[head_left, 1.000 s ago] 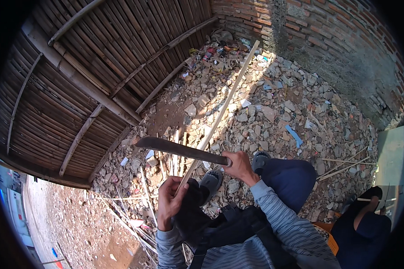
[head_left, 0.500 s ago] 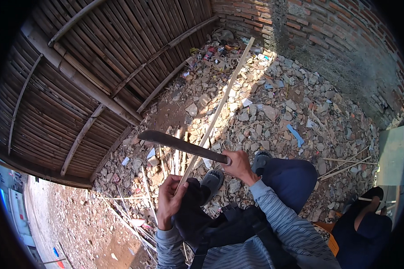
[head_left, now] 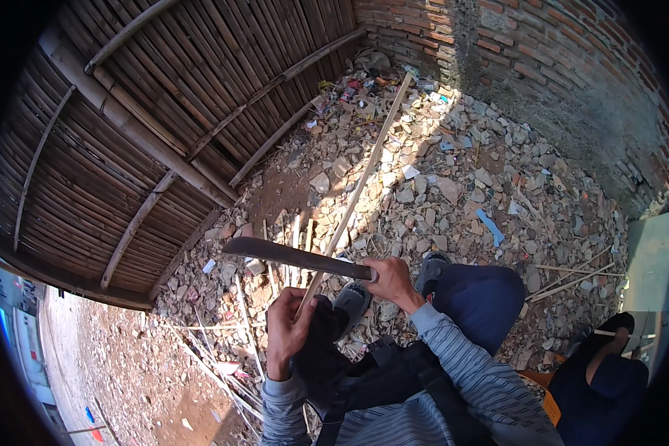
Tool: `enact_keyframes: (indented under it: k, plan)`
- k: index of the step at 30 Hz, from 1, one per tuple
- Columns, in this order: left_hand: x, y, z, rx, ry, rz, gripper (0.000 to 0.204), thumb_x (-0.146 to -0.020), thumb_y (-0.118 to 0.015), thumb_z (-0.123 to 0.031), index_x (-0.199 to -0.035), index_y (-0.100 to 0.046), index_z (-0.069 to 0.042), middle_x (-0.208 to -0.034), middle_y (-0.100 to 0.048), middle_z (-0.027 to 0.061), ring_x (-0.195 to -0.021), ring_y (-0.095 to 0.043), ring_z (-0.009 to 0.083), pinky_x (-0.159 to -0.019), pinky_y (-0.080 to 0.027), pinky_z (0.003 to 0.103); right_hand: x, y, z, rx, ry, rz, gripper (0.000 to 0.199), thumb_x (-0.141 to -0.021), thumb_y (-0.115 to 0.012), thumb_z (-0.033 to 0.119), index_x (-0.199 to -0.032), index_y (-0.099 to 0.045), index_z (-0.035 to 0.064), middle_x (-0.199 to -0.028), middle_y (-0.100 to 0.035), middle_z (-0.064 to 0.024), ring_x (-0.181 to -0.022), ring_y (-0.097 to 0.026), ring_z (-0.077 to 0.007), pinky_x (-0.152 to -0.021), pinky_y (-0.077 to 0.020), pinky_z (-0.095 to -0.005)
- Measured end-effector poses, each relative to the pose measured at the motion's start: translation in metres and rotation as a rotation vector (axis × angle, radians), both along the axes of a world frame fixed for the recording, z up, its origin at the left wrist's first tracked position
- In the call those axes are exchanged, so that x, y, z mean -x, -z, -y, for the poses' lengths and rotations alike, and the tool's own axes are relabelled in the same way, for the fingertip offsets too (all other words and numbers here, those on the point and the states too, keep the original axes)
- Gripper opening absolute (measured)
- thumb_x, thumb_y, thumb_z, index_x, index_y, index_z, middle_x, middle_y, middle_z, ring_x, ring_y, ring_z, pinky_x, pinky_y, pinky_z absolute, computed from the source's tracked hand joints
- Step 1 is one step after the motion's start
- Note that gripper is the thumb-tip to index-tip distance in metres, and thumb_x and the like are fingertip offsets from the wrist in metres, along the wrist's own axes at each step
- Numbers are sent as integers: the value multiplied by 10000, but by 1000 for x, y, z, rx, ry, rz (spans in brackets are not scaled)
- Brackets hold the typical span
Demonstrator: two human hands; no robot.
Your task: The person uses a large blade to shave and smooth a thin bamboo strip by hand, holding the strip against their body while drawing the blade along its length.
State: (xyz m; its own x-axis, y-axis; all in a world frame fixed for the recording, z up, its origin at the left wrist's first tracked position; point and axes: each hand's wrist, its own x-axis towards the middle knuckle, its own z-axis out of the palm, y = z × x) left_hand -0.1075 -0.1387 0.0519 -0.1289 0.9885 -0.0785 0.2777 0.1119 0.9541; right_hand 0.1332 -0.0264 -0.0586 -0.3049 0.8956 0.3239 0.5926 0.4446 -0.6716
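Note:
My right hand (head_left: 392, 282) is closed round the handle of a machete (head_left: 290, 256), whose dark broad blade points left. In my left hand (head_left: 288, 325) I pinch the near end of a long, pale bamboo strip (head_left: 368, 172). The strip slants away from me up toward the brick wall. The blade crosses over it just beyond my left fingers; whether edge and strip touch, I cannot tell. The machete's grip is mostly hidden inside my right fist.
Rubble (head_left: 438, 215) covers the ground between a bamboo wall (head_left: 149, 156) and a brick wall (head_left: 565, 97). Cut strips (head_left: 215, 372) lie at my left, others (head_left: 572, 279) at right. My sandalled feet stand near the blade. Another person (head_left: 609, 372) sits at the lower right.
The machete has come down a little nearer to my left hand. The bamboo strip's far end has dropped slightly, and my left hand has shifted slightly to the right.

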Motion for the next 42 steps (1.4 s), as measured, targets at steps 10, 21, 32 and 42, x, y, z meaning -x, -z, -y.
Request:
enact_keyframes:
  k: [10, 21, 32, 42]
  plan:
    - [2, 2, -1, 14, -10, 46, 163, -1019, -693, -83, -1124, -603, 4, -773, -682, -15, -656, -486, 5, -567, -363, 209, 12, -1, 17, 48, 10, -54, 295, -702, -831, 173, -982, -759, 117, -688, -691, -140, -678, -717, -366, -622, -559, -448]
    - [-3, -3, -3, 52, 17, -22, 146, -1044, -676, -116, -1097, -581, -20, -773, -644, -43, -668, -470, -12, -573, -321, 189, 6, -3, 4, 113, 57, -123, 206, -782, -780, 189, -960, -753, 89, -691, -699, -150, -675, -715, -389, -622, -565, -485]
    - [2, 2, -4, 47, 37, 87, 133, -1048, -663, -85, -1109, -561, -24, -769, -614, -62, -665, -465, -10, -571, -317, 186, -7, 5, -19, 119, 162, -147, 351, -772, -815, 180, -1081, -774, 19, -781, -739, -176, -742, -746, -369, -685, -583, -448]
    - [0, -1, -1, 22, 59, 16, 131, -1050, -662, -92, -1095, -568, -13, -737, -592, -63, -646, -434, -14, -557, -289, 199, -13, 11, -18, 161, 99, -109, 265, -772, -802, 186, -990, -765, 40, -759, -723, -183, -712, -722, -375, -656, -555, -439]
